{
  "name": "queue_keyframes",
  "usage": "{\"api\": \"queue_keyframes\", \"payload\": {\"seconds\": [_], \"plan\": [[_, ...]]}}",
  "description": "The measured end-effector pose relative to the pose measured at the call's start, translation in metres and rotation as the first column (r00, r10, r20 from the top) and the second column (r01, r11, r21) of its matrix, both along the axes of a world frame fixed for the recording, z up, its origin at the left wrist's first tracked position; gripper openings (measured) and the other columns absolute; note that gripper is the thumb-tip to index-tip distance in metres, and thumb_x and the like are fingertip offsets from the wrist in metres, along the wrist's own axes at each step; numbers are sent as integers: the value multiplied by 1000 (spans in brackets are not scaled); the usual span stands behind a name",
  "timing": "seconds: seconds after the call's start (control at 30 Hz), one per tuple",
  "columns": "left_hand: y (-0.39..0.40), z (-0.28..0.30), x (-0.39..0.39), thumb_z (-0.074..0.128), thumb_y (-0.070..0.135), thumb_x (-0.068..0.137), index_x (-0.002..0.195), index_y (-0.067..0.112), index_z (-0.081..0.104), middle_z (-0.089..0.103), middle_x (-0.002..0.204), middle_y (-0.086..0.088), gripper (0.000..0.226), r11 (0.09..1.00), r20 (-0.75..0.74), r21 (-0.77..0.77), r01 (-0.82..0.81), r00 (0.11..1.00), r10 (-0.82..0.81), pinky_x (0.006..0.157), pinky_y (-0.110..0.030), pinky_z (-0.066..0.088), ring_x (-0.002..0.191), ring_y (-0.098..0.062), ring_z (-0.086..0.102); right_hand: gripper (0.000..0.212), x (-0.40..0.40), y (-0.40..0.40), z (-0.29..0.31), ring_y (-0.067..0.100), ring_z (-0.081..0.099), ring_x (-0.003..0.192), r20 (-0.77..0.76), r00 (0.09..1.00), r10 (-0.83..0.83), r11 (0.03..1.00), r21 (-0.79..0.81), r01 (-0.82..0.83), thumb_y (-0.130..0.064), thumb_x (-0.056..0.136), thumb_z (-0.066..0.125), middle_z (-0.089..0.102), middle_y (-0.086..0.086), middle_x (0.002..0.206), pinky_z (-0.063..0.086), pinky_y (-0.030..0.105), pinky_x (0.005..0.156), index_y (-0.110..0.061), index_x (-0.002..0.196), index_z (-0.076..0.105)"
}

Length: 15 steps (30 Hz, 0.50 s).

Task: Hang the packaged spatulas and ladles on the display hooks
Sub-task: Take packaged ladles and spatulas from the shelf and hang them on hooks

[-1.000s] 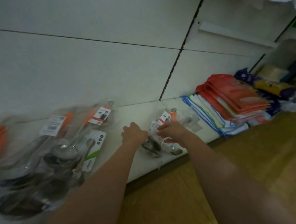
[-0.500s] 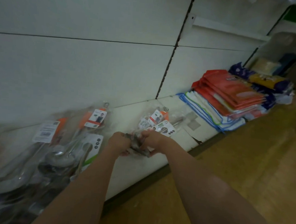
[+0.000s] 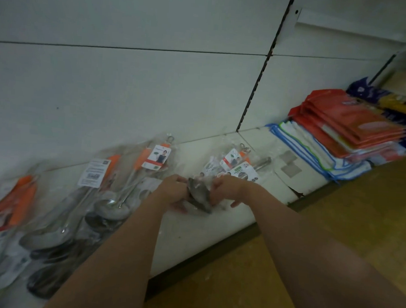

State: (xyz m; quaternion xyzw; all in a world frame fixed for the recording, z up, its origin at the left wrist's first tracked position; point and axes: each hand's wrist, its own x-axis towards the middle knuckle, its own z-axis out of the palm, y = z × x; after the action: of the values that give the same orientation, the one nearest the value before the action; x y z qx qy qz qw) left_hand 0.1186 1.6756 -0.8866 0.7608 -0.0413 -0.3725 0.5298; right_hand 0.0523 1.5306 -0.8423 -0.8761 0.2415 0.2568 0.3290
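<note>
A small bundle of packaged ladles point(image 3: 232, 165) in clear bags with white labels and orange handles lies on the low white shelf point(image 3: 203, 235). My left hand point(image 3: 173, 192) and my right hand point(image 3: 225, 191) both grip the metal bowl ends point(image 3: 199, 197) of that bundle near the shelf's front. A larger pile of packaged ladles and spatulas point(image 3: 93, 194) with orange handles spreads over the shelf to the left. No display hooks are in view.
A white back panel point(image 3: 129, 88) with a slotted upright point(image 3: 263, 69) rises behind the shelf. Stacked orange packets point(image 3: 343, 122) and blue-edged white packs point(image 3: 312, 149) sit at the right end. Brown floor point(image 3: 336, 223) runs along the shelf's front.
Both hands have closed on the bowl ends of the small bundle and drawn them together toward the shelf's front. The view has shifted slightly right.
</note>
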Motion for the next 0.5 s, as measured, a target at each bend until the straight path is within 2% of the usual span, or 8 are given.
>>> {"api": "queue_keyframes", "payload": {"seconds": [0.07,0.1,0.17,0.2,0.27,0.33,0.4,0.5], "plan": [[1,4,-3,50,-7,83,105,8,62,63,92,-15,29,998,30,-46,-37,999,39,42,-26,53,57,-21,62,8,0,-10,-1,19,54,86,79,997,-9,990,-137,20,-10,86,58,55,5,91,45,29,75,-13,94,56],[2,5,-5,47,-8,85,106,8,64,63,89,-14,31,998,41,-50,-42,998,44,39,-23,51,54,-20,61,4,-2,-14,-1,22,55,93,89,996,12,974,-228,9,-11,88,56,54,7,96,42,28,75,-12,91,56],[3,2,-3,43,-10,85,112,5,65,66,96,-14,38,998,70,-47,-31,997,34,46,-26,53,65,-28,63,11,-5,-26,-4,27,52,114,95,995,16,929,-370,20,-15,91,54,55,13,110,36,26,80,-11,80,55],[3,0,-2,40,-9,86,115,6,65,66,102,-16,41,999,89,-31,-20,996,23,55,-31,55,76,-34,64,11,-7,-32,-7,28,51,119,104,995,-2,915,-402,44,-18,92,54,56,14,118,37,26,84,-11,85,59],[2,0,-1,34,-8,90,117,7,65,63,105,-12,44,1000,110,-10,-2,994,4,68,-35,54,86,-35,64,30,-9,-42,-12,28,49,122,147,987,-60,894,-432,119,-19,92,53,54,14,130,38,29,96,-9,119,60],[1,-1,-1,35,-5,94,115,10,66,60,100,-7,41,1000,93,-28,10,996,-8,61,-29,55,72,-27,62,38,-9,-50,-14,28,50,122,171,979,-108,875,-452,176,-19,95,48,53,15,132,38,31,101,-8,130,54],[1,-4,2,40,-3,94,103,17,72,64,102,-8,39,999,61,-27,45,997,-44,63,-30,60,71,-26,63,37,-10,-57,-17,29,52,119,186,972,-145,866,-451,215,-23,96,44,55,15,128,41,36,103,-8,127,56],[2,-5,5,49,0,91,74,31,78,64,120,-13,45,989,39,42,140,989,-142,85,-46,56,98,-34,65,38,-10,-77,-30,29,52,115,221,946,-235,827,-467,315,-30,92,44,58,12,125,43,41,100,-14,122,61]]}}
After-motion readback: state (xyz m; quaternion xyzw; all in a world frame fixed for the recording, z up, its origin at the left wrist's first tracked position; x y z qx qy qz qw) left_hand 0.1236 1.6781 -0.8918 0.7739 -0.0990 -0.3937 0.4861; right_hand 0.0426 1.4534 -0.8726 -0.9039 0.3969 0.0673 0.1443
